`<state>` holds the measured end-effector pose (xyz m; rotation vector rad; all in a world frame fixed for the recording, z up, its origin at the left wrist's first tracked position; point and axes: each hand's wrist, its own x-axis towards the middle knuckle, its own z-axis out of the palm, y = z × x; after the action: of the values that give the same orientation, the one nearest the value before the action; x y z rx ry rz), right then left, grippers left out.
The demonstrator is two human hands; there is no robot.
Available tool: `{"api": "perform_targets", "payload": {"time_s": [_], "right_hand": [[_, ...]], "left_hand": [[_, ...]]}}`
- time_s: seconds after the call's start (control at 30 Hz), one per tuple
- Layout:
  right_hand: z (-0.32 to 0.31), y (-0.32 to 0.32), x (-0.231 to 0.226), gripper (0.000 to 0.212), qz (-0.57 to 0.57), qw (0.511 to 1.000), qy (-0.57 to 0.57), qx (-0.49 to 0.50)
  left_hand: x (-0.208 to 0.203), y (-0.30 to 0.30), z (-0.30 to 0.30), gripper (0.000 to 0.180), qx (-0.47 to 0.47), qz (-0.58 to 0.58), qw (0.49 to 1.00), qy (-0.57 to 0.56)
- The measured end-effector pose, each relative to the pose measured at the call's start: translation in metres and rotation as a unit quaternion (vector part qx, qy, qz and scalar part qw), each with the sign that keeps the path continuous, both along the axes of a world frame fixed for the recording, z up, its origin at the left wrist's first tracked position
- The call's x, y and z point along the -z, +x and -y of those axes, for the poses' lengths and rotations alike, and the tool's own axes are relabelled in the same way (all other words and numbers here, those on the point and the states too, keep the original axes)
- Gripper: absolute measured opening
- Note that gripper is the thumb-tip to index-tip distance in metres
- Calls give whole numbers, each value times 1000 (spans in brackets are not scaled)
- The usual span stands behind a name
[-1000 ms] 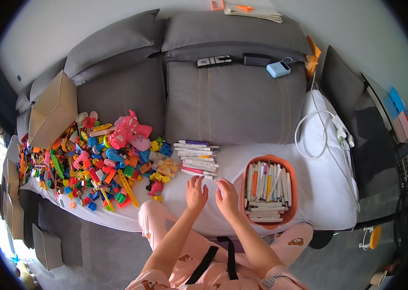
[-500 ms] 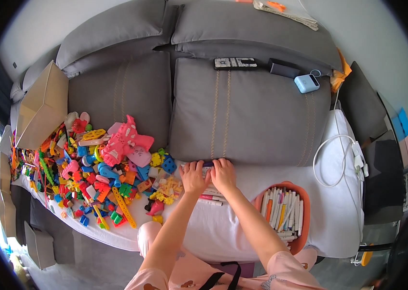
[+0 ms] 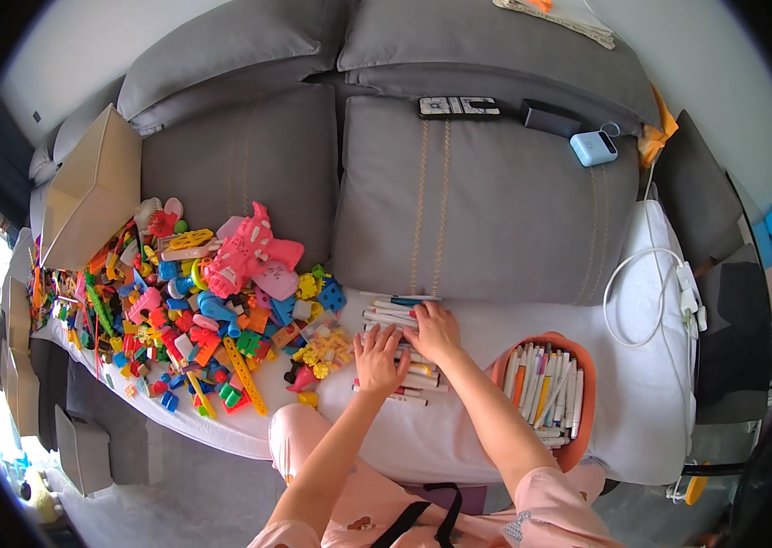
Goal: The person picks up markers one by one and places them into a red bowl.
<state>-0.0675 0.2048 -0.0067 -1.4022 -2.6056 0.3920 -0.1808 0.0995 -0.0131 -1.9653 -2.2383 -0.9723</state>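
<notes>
White markers [image 3: 390, 316] lie in a loose row on the white sheet in front of me, some showing coloured caps. My left hand [image 3: 378, 362] rests palm down over the middle of the row, fingers stretched and a little apart. Beside it, my right hand [image 3: 435, 332] lies on the row's right end with fingers extended, touching the far markers near a teal one. Both hands cover part of the row. To the right stands an orange basket [image 3: 589, 402] that holds many more white markers [image 3: 539, 388].
A big heap of toys [image 3: 194, 320] spreads on the left, beside a tipped beige storage box [image 3: 94, 196]. Grey sofa cushions [image 3: 486, 210] rise behind the sheet, carrying a phone [image 3: 459, 108], a dark box [image 3: 550, 119] and a light blue power bank [image 3: 593, 148]. A white cable [image 3: 619, 320] loops at right.
Both hands have moved from the cushion's front edge toward me, over the markers, and more of the row shows. The view has shifted slightly.
</notes>
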Motion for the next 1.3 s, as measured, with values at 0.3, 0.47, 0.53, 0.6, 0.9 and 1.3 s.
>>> {"api": "perform_targets", "payload": {"time_s": [0.3,0.47,0.53,0.6,0.9,1.3], "right_hand": [[-14,-20,15,85,21,1000,4,-22],[-12,-27,18,87,-21,998,34,-52],[-12,-29,21,86,-17,998,39,-47],[-13,-29,25,84,-12,998,44,-37],[7,-23,7,60,3,998,57,-41],[116,35,14,50,-48,988,45,138]], "left_hand": [[28,25,69,54,-103,56,993,-4],[31,24,69,57,-105,14,993,-54],[31,24,68,56,-104,16,993,-50],[31,25,68,55,-99,19,994,-46],[31,26,74,53,-106,31,993,-41],[24,71,94,53,-171,246,953,42]]}}
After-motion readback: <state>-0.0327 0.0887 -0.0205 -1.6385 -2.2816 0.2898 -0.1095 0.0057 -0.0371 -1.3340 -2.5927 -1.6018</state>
